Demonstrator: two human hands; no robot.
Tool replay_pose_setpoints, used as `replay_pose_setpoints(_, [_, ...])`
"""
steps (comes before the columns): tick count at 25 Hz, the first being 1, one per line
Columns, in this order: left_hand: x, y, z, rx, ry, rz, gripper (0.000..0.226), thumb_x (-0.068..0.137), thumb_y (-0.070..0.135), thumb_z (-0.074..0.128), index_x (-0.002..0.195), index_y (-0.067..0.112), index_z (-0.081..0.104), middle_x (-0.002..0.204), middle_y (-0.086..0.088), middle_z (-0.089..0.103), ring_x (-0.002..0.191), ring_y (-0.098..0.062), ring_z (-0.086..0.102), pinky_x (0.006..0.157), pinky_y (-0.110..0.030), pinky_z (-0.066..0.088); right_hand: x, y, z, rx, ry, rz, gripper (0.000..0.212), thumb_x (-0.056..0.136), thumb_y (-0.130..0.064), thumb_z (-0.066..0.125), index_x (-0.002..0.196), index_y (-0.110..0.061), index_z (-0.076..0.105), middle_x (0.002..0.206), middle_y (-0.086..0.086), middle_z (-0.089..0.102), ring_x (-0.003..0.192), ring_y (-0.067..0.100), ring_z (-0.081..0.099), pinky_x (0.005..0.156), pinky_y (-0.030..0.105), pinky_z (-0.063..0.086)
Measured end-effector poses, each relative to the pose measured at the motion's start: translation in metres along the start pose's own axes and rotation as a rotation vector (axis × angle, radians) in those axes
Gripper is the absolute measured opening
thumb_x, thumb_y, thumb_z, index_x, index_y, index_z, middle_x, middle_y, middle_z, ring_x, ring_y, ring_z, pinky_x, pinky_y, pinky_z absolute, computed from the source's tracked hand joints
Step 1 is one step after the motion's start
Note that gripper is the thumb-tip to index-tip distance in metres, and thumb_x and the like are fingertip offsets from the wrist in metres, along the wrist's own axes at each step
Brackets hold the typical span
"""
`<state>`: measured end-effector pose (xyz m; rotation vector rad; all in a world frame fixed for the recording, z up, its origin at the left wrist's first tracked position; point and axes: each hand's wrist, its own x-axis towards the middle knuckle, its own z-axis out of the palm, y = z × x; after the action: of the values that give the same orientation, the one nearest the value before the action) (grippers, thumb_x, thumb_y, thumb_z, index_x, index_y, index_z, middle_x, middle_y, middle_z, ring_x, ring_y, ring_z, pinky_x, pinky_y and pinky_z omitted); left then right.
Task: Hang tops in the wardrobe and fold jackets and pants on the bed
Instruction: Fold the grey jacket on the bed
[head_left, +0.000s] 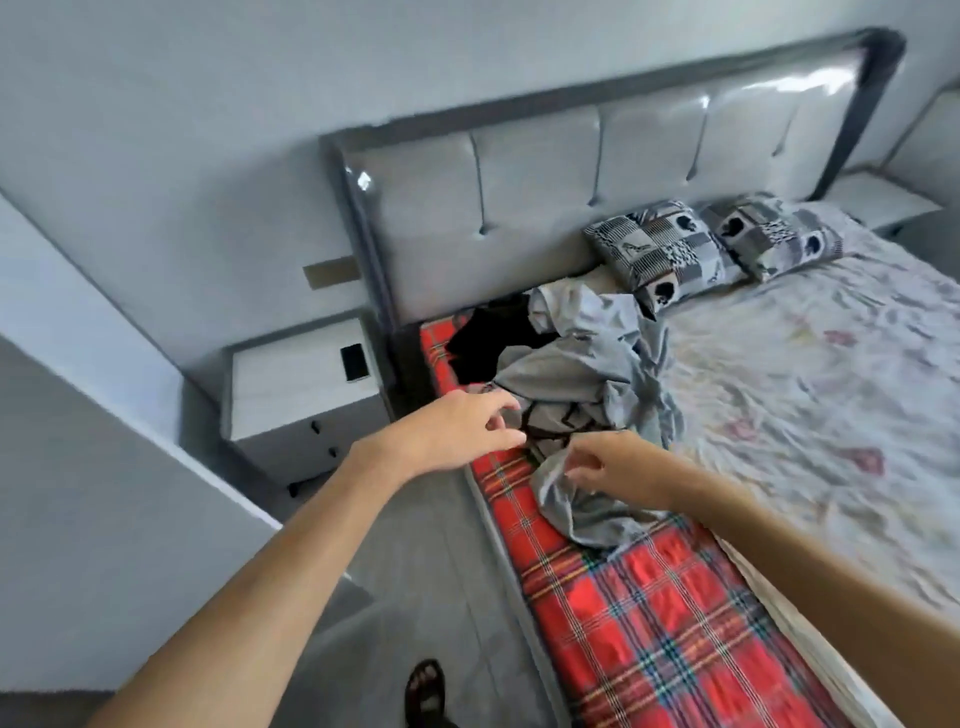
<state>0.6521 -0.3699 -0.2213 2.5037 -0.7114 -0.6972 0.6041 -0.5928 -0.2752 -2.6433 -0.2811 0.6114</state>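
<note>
Left hand: the left hand (467, 428) reaches out over the near edge of the bed, fingers loosely curled and a little apart. Its fingertips are at the rim of the grey clothes pile and it has hold of nothing.
Right hand: the right hand (615, 467) is low over the grey garment, thumb and forefinger bent toward a raised fold. Motion blur makes it impossible to tell whether they pinch the fold or only touch it.
Grey clothes pile: the grey clothes pile (582, 364) lies crumpled on the bed near the headboard, partly on the red plaid sheet and partly on the pale cover.
Grey garment: the grey garment (582, 512) trails from the pile toward the camera, lying on the plaid sheet.
Black garment: the black garment (480, 338) is bunched against the pile's left side, just below the headboard.
Bed: the bed (649, 623) shows a red plaid sheet along its near edge and a pale flowered cover (805, 389) beyond it.
Pillows: two patterned pillows (660, 249) lean on the padded grey headboard (545, 171).
Nightstand: a white nightstand (291, 389) stands beside the bed with a phone (355, 362) lying on it.
Floor: a sandalled foot (426, 686) is on the grey floor.
</note>
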Motion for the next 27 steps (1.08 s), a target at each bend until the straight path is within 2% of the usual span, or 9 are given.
replay_pose_setpoints(4, [0.124, -0.005, 0.032, -0.027, 0.092, 0.115, 0.026, 0.095, 0.037, 0.061, 0.118, 0.026, 0.064, 0.102, 0.006, 0.069, 0.097, -0.013, 0.064, 0.09, -0.036, 0.05, 0.003, 0.073, -0.001, 0.129, 0.081, 0.194, 0.017, 0.099, -0.026, 0.052, 0.108, -0.019, 0.065, 0.086, -0.01, 0.06, 0.073, 0.008, 0.054, 0.058, 0.018, 0.037])
replay_pose_setpoints(6, [0.204, -0.015, 0.063, -0.057, 0.012, 0.138, 0.021, 0.094, 0.033, 0.062, 0.113, 0.024, 0.066, 0.1, 0.006, 0.069, 0.099, -0.017, 0.065, 0.088, -0.035, 0.05, 0.013, 0.111, 0.005, 0.236, 0.125, 0.344, 0.017, 0.098, -0.026, 0.052, 0.107, -0.02, 0.065, 0.081, -0.012, 0.059, 0.067, 0.008, 0.054, 0.058, 0.021, 0.037])
replay_pose_setpoints(8, [0.273, -0.035, 0.096, 0.026, -0.017, 0.163, 0.024, 0.093, 0.026, 0.064, 0.115, 0.016, 0.066, 0.119, -0.003, 0.065, 0.113, -0.024, 0.059, 0.096, -0.036, 0.045, 0.028, 0.143, 0.012, 0.33, 0.165, 0.494, 0.016, 0.097, -0.027, 0.053, 0.106, -0.021, 0.065, 0.08, -0.013, 0.06, 0.065, 0.008, 0.055, 0.06, 0.023, 0.04])
replay_pose_setpoints(12, [0.404, -0.086, 0.145, 0.298, 0.207, 0.178, 0.057, 0.083, 0.017, 0.074, 0.134, 0.008, 0.049, 0.151, -0.025, 0.03, 0.134, -0.045, 0.035, 0.109, -0.052, 0.033, 0.078, 0.2, 0.033, 0.518, 0.198, 0.761, 0.02, 0.095, -0.027, 0.054, 0.108, -0.02, 0.067, 0.098, 0.003, 0.072, 0.086, 0.018, 0.065, 0.078, 0.033, 0.05])
replay_pose_setpoints(14, [0.461, -0.106, 0.163, 0.378, 0.054, 0.137, 0.078, 0.084, 0.025, 0.075, 0.147, 0.01, 0.031, 0.154, -0.026, 0.027, 0.138, -0.045, 0.031, 0.113, -0.052, 0.028, 0.101, 0.222, 0.049, 0.573, 0.17, 0.868, 0.023, 0.094, -0.027, 0.053, 0.108, -0.019, 0.068, 0.103, 0.006, 0.072, 0.096, 0.024, 0.064, 0.085, 0.036, 0.051])
replay_pose_setpoints(17, [0.52, -0.124, 0.187, 0.564, -0.221, 0.077, 0.091, 0.089, 0.032, 0.071, 0.154, 0.007, 0.012, 0.139, -0.024, 0.051, 0.126, -0.041, 0.05, 0.103, -0.048, 0.038, 0.12, 0.234, 0.072, 0.692, 0.225, 0.98, 0.021, 0.094, -0.022, 0.052, 0.107, -0.017, 0.068, 0.097, 0.002, 0.07, 0.087, 0.021, 0.062, 0.074, 0.031, 0.047])
replay_pose_setpoints(22, [0.557, -0.127, 0.204, 0.569, -0.226, 0.0, 0.033, 0.095, 0.019, 0.059, 0.126, 0.007, 0.055, 0.128, -0.019, 0.056, 0.116, -0.04, 0.055, 0.093, -0.045, 0.046, 0.127, 0.223, 0.111, 0.829, 0.278, 1.053, 0.015, 0.094, -0.017, 0.056, 0.103, -0.019, 0.067, 0.09, -0.005, 0.066, 0.081, 0.015, 0.062, 0.069, 0.026, 0.042])
replay_pose_setpoints(25, [0.56, -0.114, 0.22, 0.467, 0.003, 0.487, 0.06, 0.078, 0.014, 0.076, 0.131, 0.007, 0.049, 0.136, -0.02, 0.041, 0.115, -0.042, 0.052, 0.093, -0.051, 0.048, 0.128, 0.223, 0.12, 0.881, 0.306, 1.057, 0.014, 0.095, -0.017, 0.055, 0.103, -0.019, 0.067, 0.088, -0.005, 0.067, 0.075, 0.012, 0.06, 0.067, 0.025, 0.043])
replay_pose_setpoints(27, [0.559, -0.098, 0.247, 0.644, -0.103, 0.951, 0.084, 0.071, 0.014, 0.078, 0.146, 0.019, 0.039, 0.15, -0.014, 0.033, 0.124, -0.036, 0.049, 0.096, -0.046, 0.045, 0.131, 0.227, 0.129, 0.917, 0.362, 1.079, 0.016, 0.096, -0.016, 0.054, 0.105, -0.018, 0.068, 0.086, -0.007, 0.065, 0.073, 0.009, 0.058, 0.068, 0.025, 0.043])
